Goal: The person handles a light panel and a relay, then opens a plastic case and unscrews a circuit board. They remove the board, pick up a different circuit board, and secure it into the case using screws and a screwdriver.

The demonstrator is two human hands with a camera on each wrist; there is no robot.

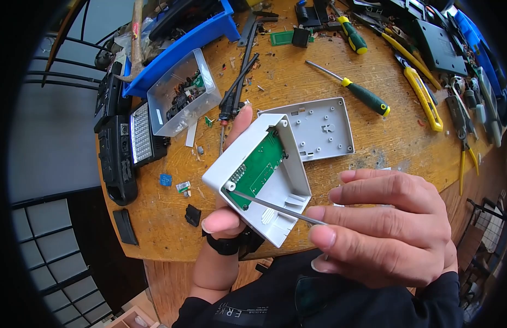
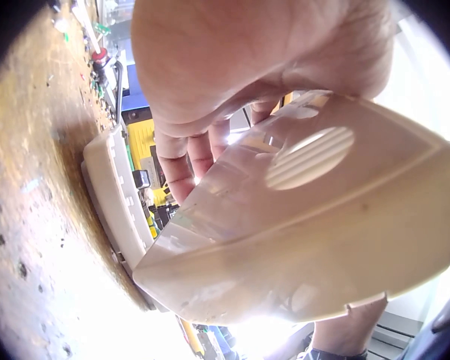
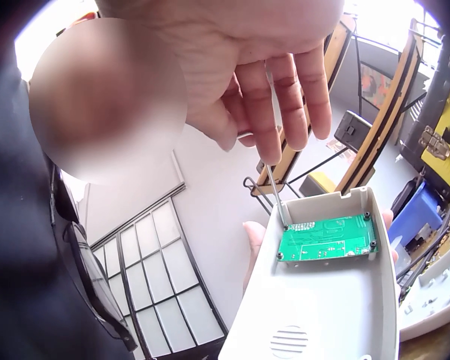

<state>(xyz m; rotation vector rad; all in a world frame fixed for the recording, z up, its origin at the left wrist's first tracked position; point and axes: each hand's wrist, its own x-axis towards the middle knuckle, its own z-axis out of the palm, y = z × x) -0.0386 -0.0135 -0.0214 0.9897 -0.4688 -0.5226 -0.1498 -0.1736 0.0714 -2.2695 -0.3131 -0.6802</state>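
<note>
Probably at screw-turning, the right hand pinches a slim metal rod at the green circuit board; the left hand grips the plastic housing, needing steadiness next.

The circuit board lies inside the housing in my left hand, the tool shaft in my right hand extends into that housing, and on the workbench beyond lie, left to right, parts bin, housing cover, screwdriver and utility knife.
</note>
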